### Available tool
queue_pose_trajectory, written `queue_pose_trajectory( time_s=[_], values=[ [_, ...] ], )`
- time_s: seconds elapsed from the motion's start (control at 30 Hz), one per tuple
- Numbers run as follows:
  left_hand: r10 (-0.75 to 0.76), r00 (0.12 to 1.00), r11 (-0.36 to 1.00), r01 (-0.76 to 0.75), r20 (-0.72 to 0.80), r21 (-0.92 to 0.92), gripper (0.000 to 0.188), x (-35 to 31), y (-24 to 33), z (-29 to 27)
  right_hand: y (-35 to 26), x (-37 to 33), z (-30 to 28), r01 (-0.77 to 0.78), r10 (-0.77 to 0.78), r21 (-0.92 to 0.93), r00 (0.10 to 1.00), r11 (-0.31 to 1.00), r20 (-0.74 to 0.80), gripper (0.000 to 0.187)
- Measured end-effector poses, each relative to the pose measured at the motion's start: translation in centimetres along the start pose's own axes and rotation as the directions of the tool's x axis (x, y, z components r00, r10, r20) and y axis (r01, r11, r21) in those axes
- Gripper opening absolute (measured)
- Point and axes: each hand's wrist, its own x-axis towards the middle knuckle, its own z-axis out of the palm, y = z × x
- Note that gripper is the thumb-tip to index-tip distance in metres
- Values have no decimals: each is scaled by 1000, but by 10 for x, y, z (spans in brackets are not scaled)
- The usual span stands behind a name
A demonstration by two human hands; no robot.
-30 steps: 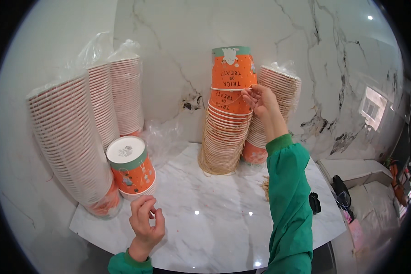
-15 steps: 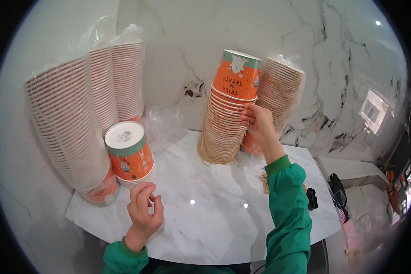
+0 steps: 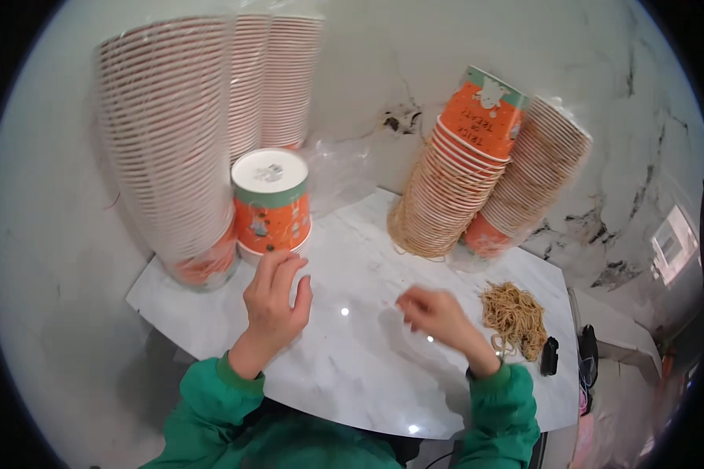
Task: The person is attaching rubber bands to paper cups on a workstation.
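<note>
My left hand [image 3: 277, 297] is open, fingers loosely bent and thumb apart, at the near rim of a short upside-down stack of orange paper cups [image 3: 272, 219] with a green band and white base. Its fingertips overlap the lowest rims; whether they touch is unclear. Over the table's middle is my right hand [image 3: 436, 314], its fingers curled and smeared by motion, so anything in them cannot be made out. Behind it leans a tall upside-down cup stack [image 3: 450, 184] with thin tan bands around its rims. A heap of tan loops, like rubber bands or string [image 3: 515, 316], lies beside my right wrist.
Tall plastic-wrapped cup stacks [image 3: 168, 133] stand at the left, and another banded stack [image 3: 536, 172] is at the right. Crumpled clear plastic [image 3: 336, 176] lies behind. A small black object [image 3: 550, 356] sits near the right edge of the marble-patterned table [image 3: 352, 375].
My right hand has come down and toward me from the tall banded stack to the table's middle. The view has shifted, baring the tan heap. My left hand stays by the short stack.
</note>
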Motion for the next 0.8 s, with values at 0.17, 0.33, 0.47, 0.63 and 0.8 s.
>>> queue_pose_trajectory(
  time_s=[0.17,0.33,0.47,0.63,0.8],
  values=[
    [147,987,945,-121,-63,304,30,25,-27,1,-21,-62,62,262,-292,-454,956,852,4,10],
    [287,955,822,-283,71,495,24,85,-33,6,3,-67,85,315,-408,-406,898,858,-165,7],
    [184,965,730,-261,186,631,17,104,-68,7,13,-69,82,347,-484,-500,858,793,-172,9],
    [11,984,995,-29,175,98,13,112,-62,32,16,-70,85,353,-506,-533,846,769,-170,10],
    [-30,957,999,21,289,32,13,117,-13,44,13,-59,81,373,-548,-450,753,812,-365,14]
  ],
)
